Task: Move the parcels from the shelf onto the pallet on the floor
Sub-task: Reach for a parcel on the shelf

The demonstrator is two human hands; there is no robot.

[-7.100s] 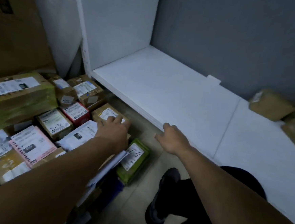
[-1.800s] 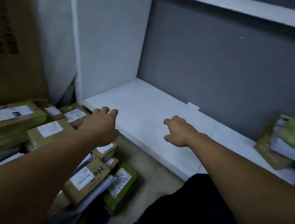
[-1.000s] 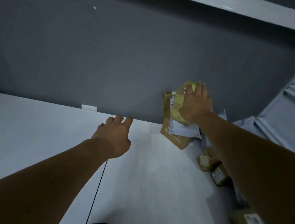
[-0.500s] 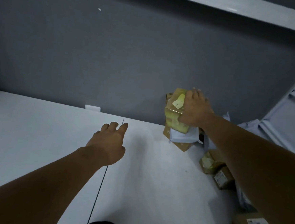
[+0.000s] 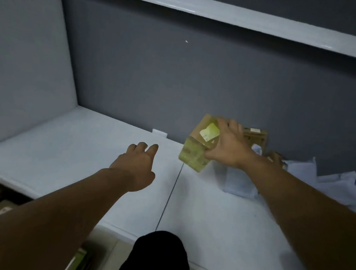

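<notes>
Parcel (image 5: 194, 153), yellow-taped, tilted at right of centre above the shelf (image 5: 65, 153), gripped by right hand (image 5: 228, 146) with curled fingers; left hand (image 5: 137, 165), fingers loosely extended, should support its underside before lowering.

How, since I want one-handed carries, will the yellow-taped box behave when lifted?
The yellow-taped box is probably stiff: its edges look square and uncrushed in the right hand. It is likely light, since that one hand alone holds it tilted. Its glossy tape wrap may be somewhat slippery.
</notes>
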